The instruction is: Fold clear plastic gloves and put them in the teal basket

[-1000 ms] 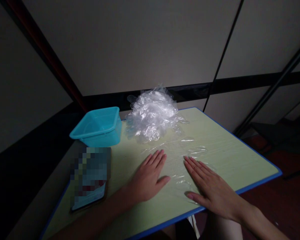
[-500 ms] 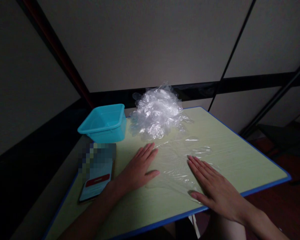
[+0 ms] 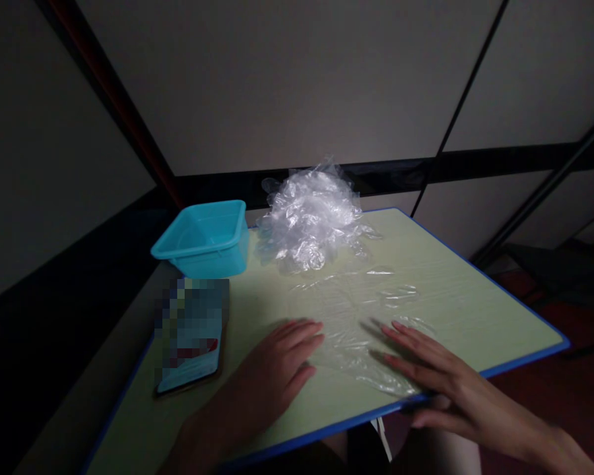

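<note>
Clear plastic film point(image 3: 349, 330) lies flat on the pale yellow-green table point(image 3: 485, 310), in the middle of the near half, between the two hands. Thin and wrinkled, with narrow finger-like lobes along its right side, reading as a glove shape. Lobes point right and slightly toward the far side; long axis runs roughly left to right, near parallel to the table's front edge, not toward the wearer. Left hand point(image 3: 274, 369) is palm down just off the film's left end, fingers loosely together and a bit bent, thumb apart, nothing in it. Right hand point(image 3: 448, 386) is over the film's near right part, fingers spread, thumb well away from them and beyond the blue edging point(image 3: 515, 363); grip wide, no hold on anything visible. Film is see-through and the light is dim, so I can't tell whether any fingertip actually touches it. Beyond the film, a heap of crumpled clear plastic point(image 3: 314, 214) sits near the far edge. Turquoise bin point(image 3: 220, 260) is left of the heap, open side up. Phone point(image 3: 191, 376) lies nearer the wearer, left of the left hand, its upper part pixelated.
</note>
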The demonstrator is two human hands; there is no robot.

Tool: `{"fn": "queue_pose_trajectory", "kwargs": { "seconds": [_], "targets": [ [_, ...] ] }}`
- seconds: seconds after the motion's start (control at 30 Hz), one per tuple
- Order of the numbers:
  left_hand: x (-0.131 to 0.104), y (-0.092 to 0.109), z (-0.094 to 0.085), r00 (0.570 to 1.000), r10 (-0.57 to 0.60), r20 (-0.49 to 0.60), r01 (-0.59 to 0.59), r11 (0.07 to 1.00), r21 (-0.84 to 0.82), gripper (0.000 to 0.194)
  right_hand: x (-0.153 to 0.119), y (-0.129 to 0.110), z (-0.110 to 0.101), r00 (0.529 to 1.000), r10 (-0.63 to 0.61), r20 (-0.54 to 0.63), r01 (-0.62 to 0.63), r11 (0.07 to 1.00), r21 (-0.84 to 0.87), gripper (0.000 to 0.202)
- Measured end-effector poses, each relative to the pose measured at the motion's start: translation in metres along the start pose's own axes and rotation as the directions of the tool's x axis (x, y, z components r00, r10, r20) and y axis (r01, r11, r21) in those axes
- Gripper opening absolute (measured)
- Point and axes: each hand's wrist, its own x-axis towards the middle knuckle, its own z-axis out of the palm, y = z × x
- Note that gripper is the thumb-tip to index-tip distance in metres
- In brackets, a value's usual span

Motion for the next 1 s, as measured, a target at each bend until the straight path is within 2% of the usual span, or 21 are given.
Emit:
{"fn": "queue_pose_trajectory", "kwargs": {
  "seconds": [0.17,0.4,0.57,0.7,0.87,1.0],
  "targets": [
    [-0.013,0.008,0.021,0.995,-0.039,-0.093,0.034,0.998,-0.047,0.036,-0.007,-0.003,0.008,1.0,-0.007,-0.005,0.007,1.0,-0.026,0.044],
    [-0.019,0.007,0.028,0.989,-0.024,-0.143,0.004,0.99,-0.14,0.041,-0.011,-0.013,0.011,0.996,0.081,-0.044,-0.075,0.991,0.115,0.024],
    [-0.022,0.007,0.032,0.978,-0.091,-0.187,0.073,0.992,-0.104,0.062,0.003,-0.02,-0.008,0.977,0.188,-0.105,-0.16,0.961,0.227,0.023],
    [-0.02,0.007,0.033,0.96,-0.154,-0.233,0.119,0.98,-0.16,0.065,0.03,-0.013,-0.019,0.932,0.294,-0.213,-0.233,0.934,0.269,0.026],
    [-0.018,0.004,0.036,0.926,-0.25,-0.284,0.19,0.957,-0.22,0.059,0.053,0.009,-0.005,0.916,0.333,-0.222,-0.288,0.934,0.214,0.023],
    [-0.019,0.001,0.039,0.911,-0.265,-0.316,0.225,0.962,-0.156,0.055,0.051,0.012,0.006,0.857,0.389,-0.337,-0.361,0.921,0.146,0.031]
  ]
}}
